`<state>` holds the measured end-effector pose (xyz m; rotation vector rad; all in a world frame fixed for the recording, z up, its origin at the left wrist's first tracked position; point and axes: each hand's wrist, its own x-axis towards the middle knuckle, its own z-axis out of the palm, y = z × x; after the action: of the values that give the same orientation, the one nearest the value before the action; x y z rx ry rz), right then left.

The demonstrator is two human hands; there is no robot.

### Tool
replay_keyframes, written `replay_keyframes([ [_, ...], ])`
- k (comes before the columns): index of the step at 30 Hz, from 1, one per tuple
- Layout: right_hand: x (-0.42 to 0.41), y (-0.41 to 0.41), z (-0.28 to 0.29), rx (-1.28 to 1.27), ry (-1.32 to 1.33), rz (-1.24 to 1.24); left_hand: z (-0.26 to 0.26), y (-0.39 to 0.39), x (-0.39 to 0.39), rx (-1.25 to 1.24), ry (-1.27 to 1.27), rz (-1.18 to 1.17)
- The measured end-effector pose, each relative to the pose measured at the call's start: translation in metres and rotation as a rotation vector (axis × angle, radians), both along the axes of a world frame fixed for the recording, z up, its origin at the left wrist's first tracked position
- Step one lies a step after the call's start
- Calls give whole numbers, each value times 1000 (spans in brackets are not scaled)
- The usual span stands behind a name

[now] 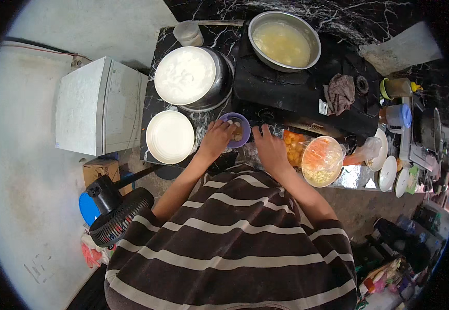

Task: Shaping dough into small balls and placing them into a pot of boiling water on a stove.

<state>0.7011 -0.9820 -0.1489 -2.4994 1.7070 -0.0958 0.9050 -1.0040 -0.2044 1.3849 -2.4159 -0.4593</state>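
A small purple bowl [246, 133] stands near the counter's front edge, with some brownish content and pale pieces in it. My left hand [217, 138] reaches over its left side, fingertips inside the bowl; whether they grip anything is unclear. Just right of the bowl is my right hand [268, 145], palm down with its fingers apart, holding nothing visible. To the left lies a cream round dish [170, 137], and behind it a plate of white food [185, 75] rests on a metal pot [222, 79]. A bag of orange pieces [293, 148] sits right of my right hand, beside a plate of shredded orange and pale food [321, 161].
A metal basin of cloudy yellowish liquid [284, 42] stands on the black stove [271, 87], with a crumpled cloth [340, 94] to its right. Several plates and containers line the right counter. A black fan [122, 217] stands by my left arm, near a white refrigerator [100, 108].
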Motion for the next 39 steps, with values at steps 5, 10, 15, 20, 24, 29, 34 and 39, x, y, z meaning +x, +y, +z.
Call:
replay_keyframes([
  [5, -10, -5, 1, 147, -58, 2, 4, 1, 9, -3, 58, 133],
  [10, -21, 2, -9, 131, -166, 47, 1, 18, 22, 257, 229, 520],
  [15, -19, 7, 6, 71, -149, 112, -42, 30, 28, 792, 593, 531],
  [20, -18, -6, 2, 93, -42, 160, -58, 31, 22, 981, 888, 502],
  [24, -18, -5, 13, 143, 49, 240, -35, 33, 12, 982, 1020, 511],
  [29, -12, -33, 8, 368, -52, 174, -34, 38, 8, 1018, 1060, 514],
  [34, -29, -51, -34, 653, -505, 24, -25, 40, 10, 1108, 1097, 514],
  [39, -44, -48, -39, 1219, -729, -290, -27, 43, 13, 1137, 1119, 537],
])
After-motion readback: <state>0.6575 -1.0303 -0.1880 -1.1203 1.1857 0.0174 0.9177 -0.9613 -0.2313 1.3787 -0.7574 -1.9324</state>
